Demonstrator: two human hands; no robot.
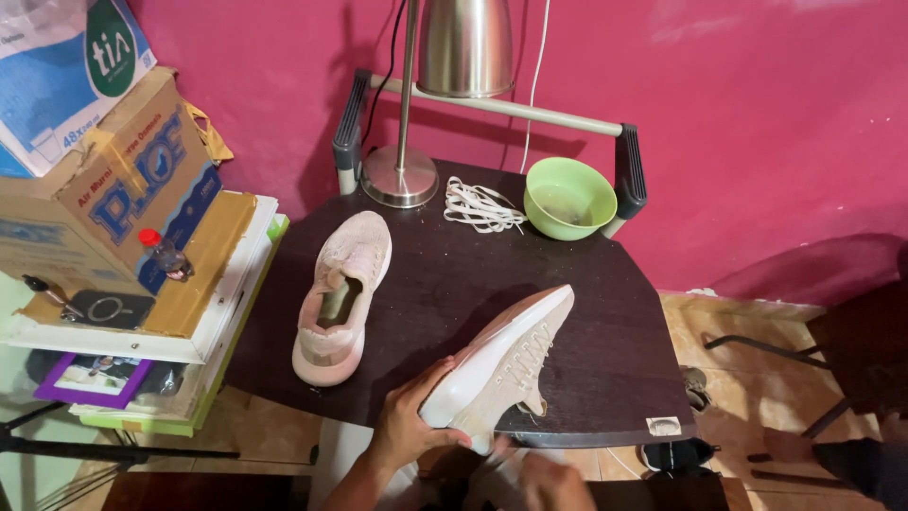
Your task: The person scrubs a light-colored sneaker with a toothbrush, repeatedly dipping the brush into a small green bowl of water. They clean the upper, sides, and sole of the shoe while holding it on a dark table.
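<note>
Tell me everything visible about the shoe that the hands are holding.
The held shoe is pale pink with a knit-looking upper, a lighter sole and empty eyelets. It lies tilted on its side, toe toward the wall, at the front edge of the dark table. The left hand grips its heel; the right hand is below it.

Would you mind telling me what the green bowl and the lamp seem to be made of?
The green bowl looks like plastic: even matte colour, thin smooth rim. The lamp looks like brushed metal: silvery shade, pole and round base with soft reflections.
</note>
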